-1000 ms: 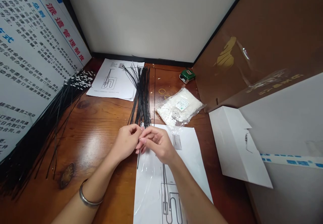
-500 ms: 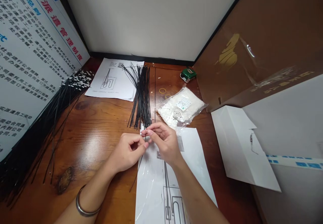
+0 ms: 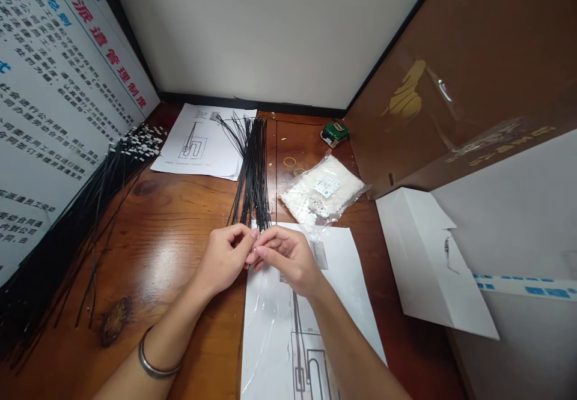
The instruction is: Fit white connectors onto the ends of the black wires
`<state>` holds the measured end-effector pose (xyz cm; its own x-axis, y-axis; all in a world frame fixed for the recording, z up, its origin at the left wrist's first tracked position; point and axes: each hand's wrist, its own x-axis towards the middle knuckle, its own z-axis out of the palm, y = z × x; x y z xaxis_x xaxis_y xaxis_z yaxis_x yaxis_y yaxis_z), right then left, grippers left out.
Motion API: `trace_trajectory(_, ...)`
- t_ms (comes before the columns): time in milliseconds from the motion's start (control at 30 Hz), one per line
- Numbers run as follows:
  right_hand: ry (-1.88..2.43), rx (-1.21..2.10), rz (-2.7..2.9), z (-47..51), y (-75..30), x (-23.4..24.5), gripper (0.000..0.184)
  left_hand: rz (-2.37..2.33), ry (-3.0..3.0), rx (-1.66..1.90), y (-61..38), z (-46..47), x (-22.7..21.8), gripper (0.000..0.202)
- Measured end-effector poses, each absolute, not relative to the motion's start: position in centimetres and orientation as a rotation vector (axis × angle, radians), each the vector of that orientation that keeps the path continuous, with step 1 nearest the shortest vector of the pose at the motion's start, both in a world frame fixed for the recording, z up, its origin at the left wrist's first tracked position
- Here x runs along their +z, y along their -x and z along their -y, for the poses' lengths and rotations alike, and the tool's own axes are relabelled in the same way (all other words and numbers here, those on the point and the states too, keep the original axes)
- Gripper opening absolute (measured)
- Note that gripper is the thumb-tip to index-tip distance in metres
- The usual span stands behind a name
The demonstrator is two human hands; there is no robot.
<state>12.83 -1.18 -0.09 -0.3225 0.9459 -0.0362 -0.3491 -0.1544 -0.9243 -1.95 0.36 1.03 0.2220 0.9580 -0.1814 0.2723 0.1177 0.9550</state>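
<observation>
In the head view, the left hand [image 3: 229, 257] and right hand [image 3: 291, 260] meet above a printed drawing [image 3: 265, 340] that runs toward the bench's [image 3: 180, 208] near edge. Fingers of both are closed in a pinch; what they grip is too hidden to tell. Black wires [image 3: 255, 172] lie in a bundle from just beyond them toward the far edge; white-tipped wires [image 3: 67, 250] heap along the left edge. A bag of white pieces [image 3: 327, 187] lies toward the right edge, a green tape measure [image 3: 335, 133] near the far right corner.
</observation>
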Motion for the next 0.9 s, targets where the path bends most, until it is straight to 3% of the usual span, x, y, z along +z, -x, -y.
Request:
trace_trajectory(167,0.76,1.699,1.076,1.0,-13.1,-0.1,0.016,-1.249,-1.369,0.774,2.2,-0.2,1.3,0.024)
trace_trajectory(400,0.966,1.301,1.014,0.6,-13.3,-0.3,0.011,-1.108,-1.559,0.888,2.6,0.2,1.3,0.022)
trace_trajectory(733,0.923,1.335,1.091,0.9,-12.9,-0.5,0.01,-1.196,-1.468,0.97,2.5,0.0,0.8,0.04)
trace_trajectory(900,0.886,1.411,1.155,1.1,-12.9,-0.3,0.01,-1.338,-1.382,0.944,2.1,-0.7,0.8,0.033)
